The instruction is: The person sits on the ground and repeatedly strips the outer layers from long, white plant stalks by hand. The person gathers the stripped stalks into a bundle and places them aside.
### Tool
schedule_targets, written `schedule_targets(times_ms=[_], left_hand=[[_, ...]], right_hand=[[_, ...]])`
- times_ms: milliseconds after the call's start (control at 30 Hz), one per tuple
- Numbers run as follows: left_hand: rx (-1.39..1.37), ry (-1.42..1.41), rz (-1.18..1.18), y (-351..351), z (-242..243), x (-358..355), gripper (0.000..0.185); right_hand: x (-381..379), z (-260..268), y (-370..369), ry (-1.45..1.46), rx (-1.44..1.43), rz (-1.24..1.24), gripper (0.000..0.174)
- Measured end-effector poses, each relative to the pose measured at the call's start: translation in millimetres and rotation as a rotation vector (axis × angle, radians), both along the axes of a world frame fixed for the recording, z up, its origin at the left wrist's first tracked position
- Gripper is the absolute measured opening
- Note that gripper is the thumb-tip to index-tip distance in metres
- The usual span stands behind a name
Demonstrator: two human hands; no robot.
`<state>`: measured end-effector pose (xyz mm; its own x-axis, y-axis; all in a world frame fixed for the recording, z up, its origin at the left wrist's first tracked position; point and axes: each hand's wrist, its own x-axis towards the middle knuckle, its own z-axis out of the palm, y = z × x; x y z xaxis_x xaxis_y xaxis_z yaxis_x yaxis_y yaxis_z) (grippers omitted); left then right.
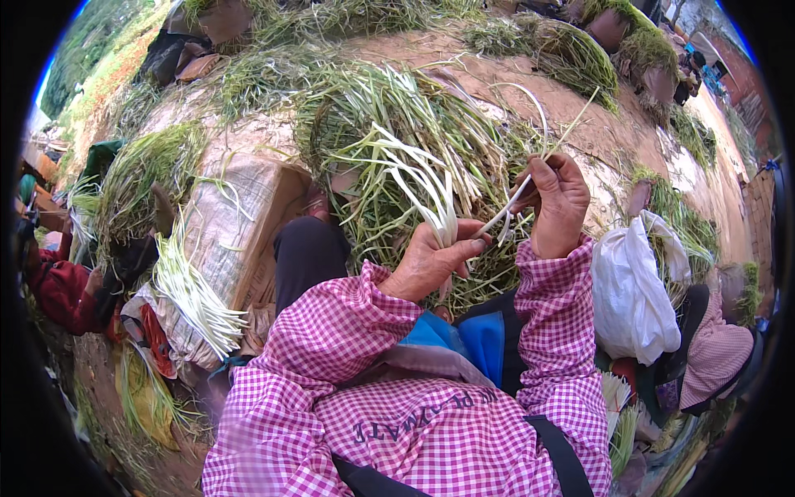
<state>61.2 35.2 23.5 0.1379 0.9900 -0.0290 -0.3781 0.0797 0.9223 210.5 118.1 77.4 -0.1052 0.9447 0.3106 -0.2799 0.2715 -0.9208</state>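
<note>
My left hand point(440, 251) is closed around a loose bunch of pale, peeled long stalks point(428, 186), whose tips fan up and to the left. One separate white stalk point(510, 200) runs from the thumb side of that hand to my right hand point(554, 202). The fingertips of my right hand pinch this stalk, and its thin ends stick up above them. Beneath and beyond both hands lies a large heap of green, unpeeled stalks point(397, 118). At my left, a bundle of clean white stalks point(195, 298) rests on a cloth-covered block.
The wrapped block point(230, 217) stands beside my left knee. A white plastic sack point(630, 292) lies at my right. More green heaps point(568, 56) cover the earthen ground ahead. A person in red point(62, 289) sits at far left, another person in a checked garment point(714, 348) at far right.
</note>
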Motion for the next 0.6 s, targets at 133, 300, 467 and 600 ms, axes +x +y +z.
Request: schedule_targets(times_ms=[133, 300, 467, 600], left_hand=[[-0.105, 0.008, 0.107, -2, -4, 5, 0.019], [-0.094, 0.034, 0.183, -3, -3, 1, 0.017], [-0.157, -0.029, 0.218, -4, 7, -5, 0.017], [-0.162, -0.211, 0.249, -6, -2, -27, 0.012]], right_hand=[[-12, 4, -12, -0.126, -0.09, 0.042, 0.02], [-9, -14, -39, -0.7, 0.234, -0.002, 0.013], [-3, -19, -57, -1.017, 0.38, -0.006, 0.011], [22, -30, -62, -0.913, 0.178, 0.056, 0.007]])
